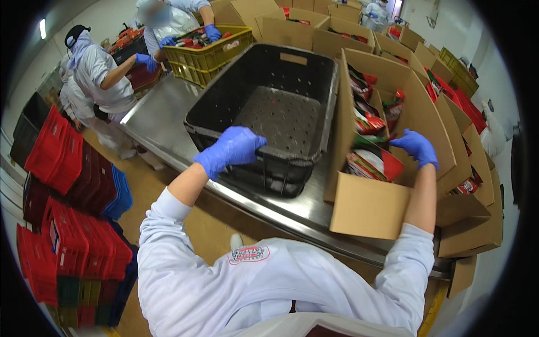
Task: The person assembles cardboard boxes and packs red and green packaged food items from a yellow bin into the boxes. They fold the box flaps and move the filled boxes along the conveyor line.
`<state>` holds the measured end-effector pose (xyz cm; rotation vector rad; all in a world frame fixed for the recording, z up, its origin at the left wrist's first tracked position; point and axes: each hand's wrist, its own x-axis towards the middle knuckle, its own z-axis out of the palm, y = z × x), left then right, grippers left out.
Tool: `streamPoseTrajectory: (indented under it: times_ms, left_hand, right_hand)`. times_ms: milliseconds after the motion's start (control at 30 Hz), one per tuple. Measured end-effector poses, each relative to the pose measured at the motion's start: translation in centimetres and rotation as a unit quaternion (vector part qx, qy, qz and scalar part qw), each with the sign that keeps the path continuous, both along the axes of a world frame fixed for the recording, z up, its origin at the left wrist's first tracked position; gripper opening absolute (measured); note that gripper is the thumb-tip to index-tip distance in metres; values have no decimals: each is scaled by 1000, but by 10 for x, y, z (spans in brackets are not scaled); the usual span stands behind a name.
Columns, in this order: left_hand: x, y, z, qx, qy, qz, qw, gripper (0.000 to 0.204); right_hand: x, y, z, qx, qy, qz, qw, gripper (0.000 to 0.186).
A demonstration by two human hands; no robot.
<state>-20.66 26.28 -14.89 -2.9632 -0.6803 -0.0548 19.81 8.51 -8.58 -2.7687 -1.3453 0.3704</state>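
Note:
A black plastic crate [193, 121] with a perforated floor stands before me on the steel table, nothing in it. My blue-gloved left hand [234, 150] is closed over its near rim. To the right is an open cardboard box [415, 101] holding several red, green and white printed packets [373, 160]. Inside that box, close to the nearest packets, my blue-gloved right hand [416, 147] has its fingers stretched out and apart. It seems to hold nothing; whether its fingertips touch a packet I cannot tell. One flap [370, 206] of the box hangs outward toward me.
The steel table [168, 106] runs to the far left. There, a person in white [179, 22] has gloved hands at a yellow crate [216, 53] of packets. Another person [101, 67] stands left. Stacked red crates [84, 241] rise at left; more open cardboard boxes [289, 31] line the back and right.

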Motion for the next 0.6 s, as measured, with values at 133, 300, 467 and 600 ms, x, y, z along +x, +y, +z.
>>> streamPoseTrajectory:
  times_ms: [133, 300, 467, 600]
  left_hand:
    - [-100, 65, 10, -18, -16, 23, 999, 31]
    - [-251, 155, 26, -10, -88, 20, 996, 27]
    - [-385, 189, 25, 89, -192, 61, 975, 25]
    - [-460, 166, 54, 97, -358, 251, 894, 49]
  right_hand:
    - [-93, 18, 49, 212, -98, 7, 972, 78]
    - [-264, 98, 15, 341, -170, 320, 867, 80]
    - [-364, 210, -49, 342, -160, 417, 827, 79]
    - [-432, 277, -61, 314, -87, 439, 838, 52]
